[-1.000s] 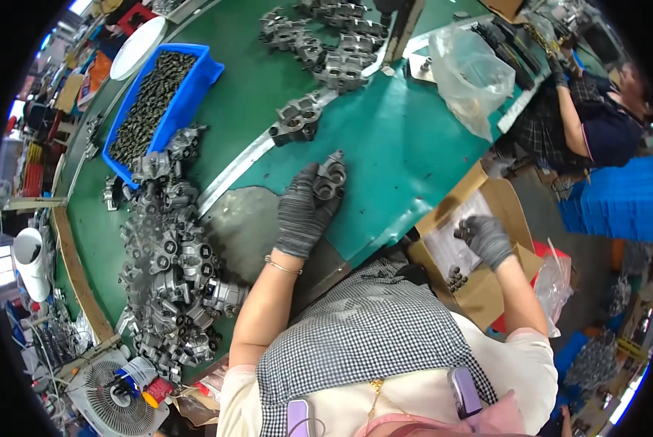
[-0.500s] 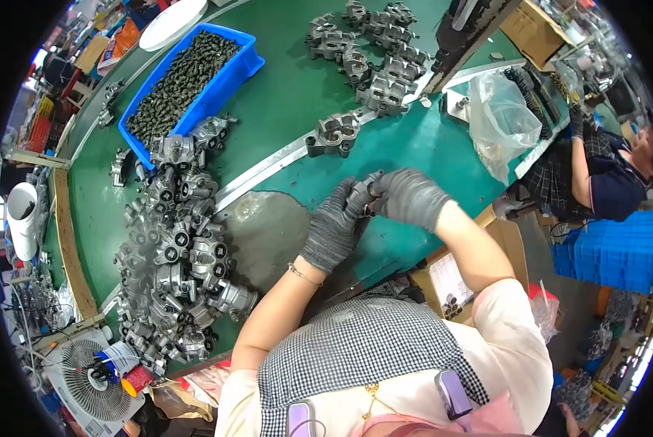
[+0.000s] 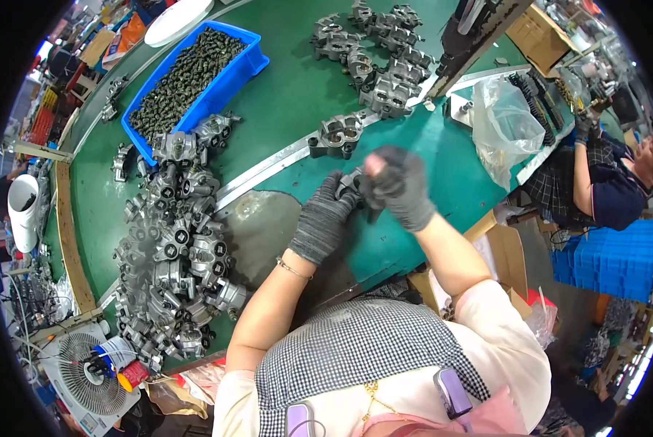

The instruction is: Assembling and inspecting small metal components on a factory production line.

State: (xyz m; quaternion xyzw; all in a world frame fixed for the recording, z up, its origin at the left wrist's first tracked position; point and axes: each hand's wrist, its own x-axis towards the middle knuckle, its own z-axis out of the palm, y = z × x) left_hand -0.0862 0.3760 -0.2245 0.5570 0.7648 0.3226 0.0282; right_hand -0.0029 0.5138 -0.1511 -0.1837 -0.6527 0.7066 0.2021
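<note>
My left hand (image 3: 321,224), in a dark grey knit glove, is closed round a small grey metal casting (image 3: 350,179); its fingers hide most of the part. Curled at the casting's right side is my gloved right hand (image 3: 401,188), smeared by motion, with a patch of bare fingertip showing. Whatever it grips is hidden. Just beyond both hands, a separate casting with two round bores (image 3: 338,135) rests on the green table by the metal strip.
A large heap of metal castings (image 3: 173,251) lies to my left. Behind it stands a blue bin (image 3: 248,67) of small dark fittings. More castings (image 3: 392,91) lie at the far side near a machine column (image 3: 472,44). A clear plastic bag (image 3: 505,131) and a co-worker (image 3: 607,175) are right.
My right hand has turned over and now shows bare fingertip above the casting. The left hand has shifted slightly left and down, still holding the part.
</note>
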